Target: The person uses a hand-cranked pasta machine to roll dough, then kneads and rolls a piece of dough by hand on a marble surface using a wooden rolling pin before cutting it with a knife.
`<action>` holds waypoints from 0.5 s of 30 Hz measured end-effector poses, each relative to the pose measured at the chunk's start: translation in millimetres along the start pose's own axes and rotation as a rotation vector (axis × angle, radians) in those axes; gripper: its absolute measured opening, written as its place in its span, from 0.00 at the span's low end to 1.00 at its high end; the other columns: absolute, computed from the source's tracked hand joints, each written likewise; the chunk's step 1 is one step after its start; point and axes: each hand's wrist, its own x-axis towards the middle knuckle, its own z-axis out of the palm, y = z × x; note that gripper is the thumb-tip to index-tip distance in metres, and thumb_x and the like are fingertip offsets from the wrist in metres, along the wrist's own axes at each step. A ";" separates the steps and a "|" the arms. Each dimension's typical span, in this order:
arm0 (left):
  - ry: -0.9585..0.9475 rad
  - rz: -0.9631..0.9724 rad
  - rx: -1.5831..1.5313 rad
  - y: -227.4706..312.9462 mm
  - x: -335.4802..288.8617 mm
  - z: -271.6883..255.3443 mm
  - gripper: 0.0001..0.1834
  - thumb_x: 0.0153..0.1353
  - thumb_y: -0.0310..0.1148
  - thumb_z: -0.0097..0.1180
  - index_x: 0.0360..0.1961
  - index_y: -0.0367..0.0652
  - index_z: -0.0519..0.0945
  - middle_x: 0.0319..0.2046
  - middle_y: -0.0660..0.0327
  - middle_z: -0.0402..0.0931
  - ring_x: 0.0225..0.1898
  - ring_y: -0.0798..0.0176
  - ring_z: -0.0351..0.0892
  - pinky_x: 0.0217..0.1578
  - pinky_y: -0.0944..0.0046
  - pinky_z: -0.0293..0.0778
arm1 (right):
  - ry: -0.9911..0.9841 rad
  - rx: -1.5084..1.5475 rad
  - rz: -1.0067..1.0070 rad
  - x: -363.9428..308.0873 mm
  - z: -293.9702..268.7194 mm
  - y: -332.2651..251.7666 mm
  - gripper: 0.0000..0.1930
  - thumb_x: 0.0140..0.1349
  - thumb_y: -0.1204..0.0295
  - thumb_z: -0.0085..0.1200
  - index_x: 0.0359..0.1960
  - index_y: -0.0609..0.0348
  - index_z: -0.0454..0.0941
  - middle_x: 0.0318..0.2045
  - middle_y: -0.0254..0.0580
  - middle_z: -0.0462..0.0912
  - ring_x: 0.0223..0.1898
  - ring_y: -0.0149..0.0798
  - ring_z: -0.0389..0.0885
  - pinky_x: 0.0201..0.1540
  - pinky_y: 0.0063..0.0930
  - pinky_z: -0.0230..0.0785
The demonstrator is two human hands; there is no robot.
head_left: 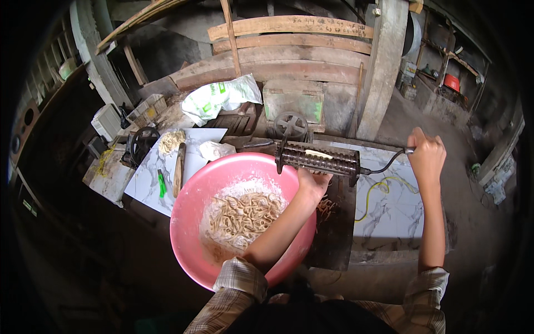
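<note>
My right hand (427,151) is closed around the crank handle (410,150) at the right end of a dark metal roller machine (342,161). A pale strip of dough (318,154) lies on top of its ridged rollers. My left hand (312,185) is reaching under the near side of the machine, over the rim of a pink basin (186,220). The machine hides most of its fingers. Floured, twisted dough strips (245,214) lie heaped in the basin, with loose white flour around them.
Left of the basin, a marbled board (146,186) holds a dough lump (171,142), a wooden stick (179,170) and a green-handled tool (162,183). A white sack (222,100) lies behind. A yellow cord (384,183) crosses the right-hand marbled surface (389,214). A concrete post (384,72) rises beyond.
</note>
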 end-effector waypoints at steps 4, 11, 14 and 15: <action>0.027 -0.004 -0.002 3.1 1.4 -1.9 0.25 0.67 0.48 0.39 0.56 0.41 0.66 0.55 0.51 0.65 0.56 0.48 0.66 0.57 0.42 0.65 | -0.069 0.032 0.068 6.2 54.9 3.1 0.04 0.46 0.76 0.52 0.18 0.56 0.70 0.14 0.46 0.76 0.18 0.48 0.75 0.29 0.38 0.67; 0.007 -0.033 -0.008 -5.9 5.5 -7.4 0.25 0.66 0.49 0.39 0.54 0.41 0.67 0.52 0.53 0.68 0.54 0.50 0.69 0.55 0.44 0.69 | -0.504 0.140 0.308 -87.7 143.9 -3.6 0.05 0.46 0.71 0.53 0.26 0.53 0.80 0.22 0.52 0.80 0.27 0.55 0.80 0.32 0.47 0.71; 0.032 -0.039 0.037 1.7 12.4 -24.2 0.20 0.68 0.45 0.36 0.49 0.41 0.71 0.44 0.57 0.74 0.45 0.55 0.75 0.45 0.52 0.76 | -0.615 0.210 0.294 -159.5 120.2 -34.4 0.06 0.47 0.70 0.54 0.28 0.55 0.79 0.20 0.52 0.79 0.24 0.54 0.80 0.29 0.46 0.72; 0.033 -0.050 0.033 0.3 14.8 -29.8 0.20 0.68 0.45 0.36 0.49 0.41 0.71 0.44 0.57 0.74 0.45 0.55 0.75 0.45 0.52 0.76 | -0.642 0.218 0.309 -178.2 98.5 -41.3 0.06 0.47 0.70 0.55 0.28 0.56 0.79 0.19 0.52 0.79 0.23 0.54 0.80 0.28 0.46 0.72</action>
